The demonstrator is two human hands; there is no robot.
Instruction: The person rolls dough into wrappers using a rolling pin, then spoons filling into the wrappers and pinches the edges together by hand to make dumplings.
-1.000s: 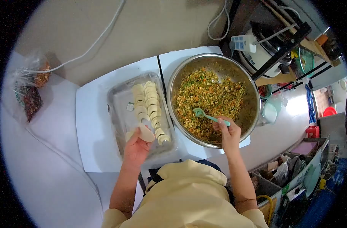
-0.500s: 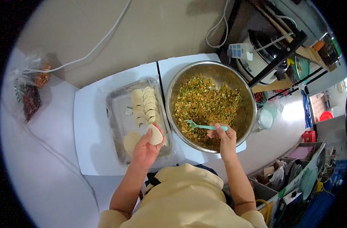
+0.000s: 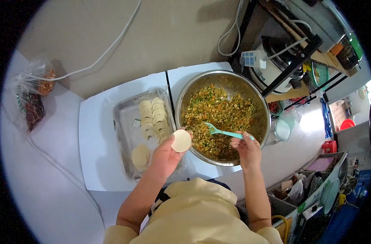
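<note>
A round dumpling wrapper point(image 3: 181, 141) lies flat across the fingers of my left hand point(image 3: 166, 157), close to the near left rim of a big steel bowl point(image 3: 266, 122). Chopped vegetable filling point(image 3: 218, 110) covers the bowl's bottom. My right hand point(image 3: 247, 151) is closed on the handle of a turquoise spoon point(image 3: 224, 132), whose head dips into the filling. Left of the bowl, a plastic-lined metal tray point(image 3: 122, 130) carries rows of pale, folded dumplings point(image 3: 155, 116). A small stack of round wrappers point(image 3: 140, 156) sits at its near end.
A rice cooker point(image 3: 270, 65) and a white power strip point(image 3: 253, 59) stand behind the bowl by a black-framed shelf point(image 3: 295, 67). Bags of dried food point(image 3: 33, 105) rest at far left. Storage boxes point(image 3: 293, 187) are at lower right.
My left hand has moved right toward the bowl, and the wrapper now faces up flatter. My right hand has shifted slightly right with the spoon, its head still in the filling.
</note>
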